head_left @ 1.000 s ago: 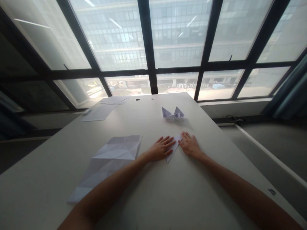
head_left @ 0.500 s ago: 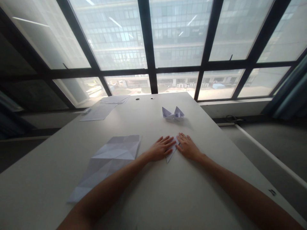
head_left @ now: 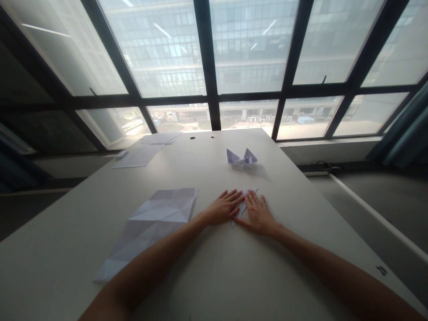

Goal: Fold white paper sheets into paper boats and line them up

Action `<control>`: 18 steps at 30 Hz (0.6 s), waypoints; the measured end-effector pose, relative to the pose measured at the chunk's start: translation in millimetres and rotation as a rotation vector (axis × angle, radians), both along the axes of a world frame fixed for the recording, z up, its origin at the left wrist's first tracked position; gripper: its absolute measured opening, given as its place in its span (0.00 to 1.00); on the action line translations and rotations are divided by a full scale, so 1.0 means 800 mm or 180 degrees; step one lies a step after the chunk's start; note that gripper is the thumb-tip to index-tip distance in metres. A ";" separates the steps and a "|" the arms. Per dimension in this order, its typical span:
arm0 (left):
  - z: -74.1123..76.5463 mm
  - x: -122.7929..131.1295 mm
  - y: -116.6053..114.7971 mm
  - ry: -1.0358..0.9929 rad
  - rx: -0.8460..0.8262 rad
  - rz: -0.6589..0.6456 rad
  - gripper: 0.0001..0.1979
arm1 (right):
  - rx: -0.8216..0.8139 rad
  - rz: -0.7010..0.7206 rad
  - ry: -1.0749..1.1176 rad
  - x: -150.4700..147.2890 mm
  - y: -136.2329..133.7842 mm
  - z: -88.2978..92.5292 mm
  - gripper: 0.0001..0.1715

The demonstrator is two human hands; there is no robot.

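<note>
A small folded piece of white paper (head_left: 243,207) with pointed corners lies flat on the white table (head_left: 214,272), partly covered by my hands. My left hand (head_left: 223,207) rests flat over its left side, fingers stretched out. From the right, my right hand (head_left: 259,216) presses on the paper with its fingers extended; the thumb lies toward the paper's near point. Neither hand grips it. Just beyond stands a folded paper boat (head_left: 242,159) with two raised peaks. Left of my left hand a larger creased white sheet (head_left: 157,214) lies unfolded, partly behind my left forearm.
More paper sheets (head_left: 138,157) lie at the far left of the table. Two round holes, one a dark grommet (head_left: 192,138), sit near the far edge. A small dark object (head_left: 381,270) is near the right edge. Large windows (head_left: 247,53) rise behind.
My right hand has slid nearer and slightly left along the folded paper, uncovering its far right corner, with the thumb now lower. My left hand has stayed nearly in place.
</note>
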State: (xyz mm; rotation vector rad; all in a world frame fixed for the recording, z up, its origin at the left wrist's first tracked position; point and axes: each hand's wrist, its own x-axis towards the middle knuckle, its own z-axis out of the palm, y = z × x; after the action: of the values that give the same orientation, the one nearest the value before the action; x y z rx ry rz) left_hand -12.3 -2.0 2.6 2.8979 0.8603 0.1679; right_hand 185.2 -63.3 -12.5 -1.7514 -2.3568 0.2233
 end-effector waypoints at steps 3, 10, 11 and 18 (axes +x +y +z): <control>0.000 -0.001 0.000 0.0072 0.0010 0.0003 0.29 | -0.0044 0.0014 0.0034 -0.001 0.000 0.001 0.66; 0.002 -0.005 0.003 0.0228 -0.0039 -0.0123 0.30 | -0.0051 -0.0087 0.0081 0.001 0.009 0.001 0.63; 0.002 -0.006 0.004 0.0213 -0.0051 -0.0144 0.29 | -0.0047 -0.0075 0.0087 0.004 0.012 0.002 0.61; 0.001 -0.005 0.004 -0.0009 -0.0099 -0.0115 0.26 | -0.0043 0.0081 -0.0063 0.024 0.032 0.003 0.47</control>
State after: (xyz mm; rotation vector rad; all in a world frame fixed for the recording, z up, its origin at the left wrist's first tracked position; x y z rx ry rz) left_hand -16.6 1.3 3.6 2.8814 0.8023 0.1538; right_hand 204.7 -37.8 -10.3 -1.7383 -2.3982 0.2271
